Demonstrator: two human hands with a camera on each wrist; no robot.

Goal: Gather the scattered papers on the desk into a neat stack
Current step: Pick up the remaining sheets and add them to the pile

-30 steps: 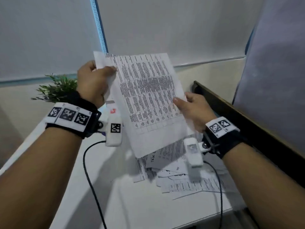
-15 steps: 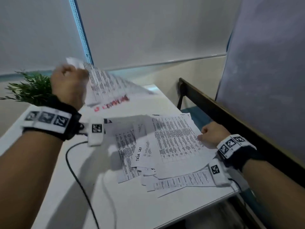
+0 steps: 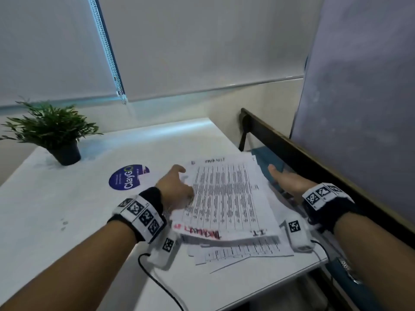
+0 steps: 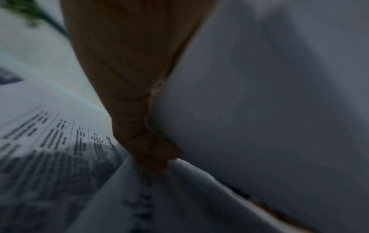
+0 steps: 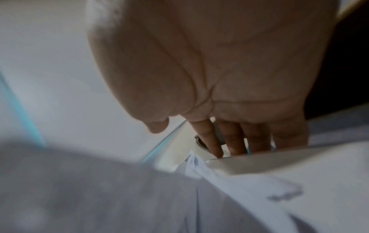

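A loose pile of printed papers (image 3: 226,198) lies on the right part of the white desk (image 3: 67,209); its top sheet has a table and red handwriting at the near edge. More sheets (image 3: 242,252) stick out below it toward me. My left hand (image 3: 177,187) is at the top sheet's left edge, thumb above, and its curled fingers (image 4: 147,141) hold the sheet (image 4: 259,94) from underneath. My right hand (image 3: 287,180) stands beside the pile's right edge, holding nothing. In the right wrist view its fingers (image 5: 229,146) are straight near a paper corner (image 5: 199,170).
A potted green plant (image 3: 54,131) stands at the desk's far left, with a round blue sticker (image 3: 129,177) in front of it. A black cable (image 3: 161,286) trails off the near edge. A dark wooden rail (image 3: 314,162) and a grey partition (image 3: 359,86) bound the right side.
A second ago both hands held a printed sheet up in the air. The right hand let go and dropped to the pile; the left brought the sheet down onto the pile.
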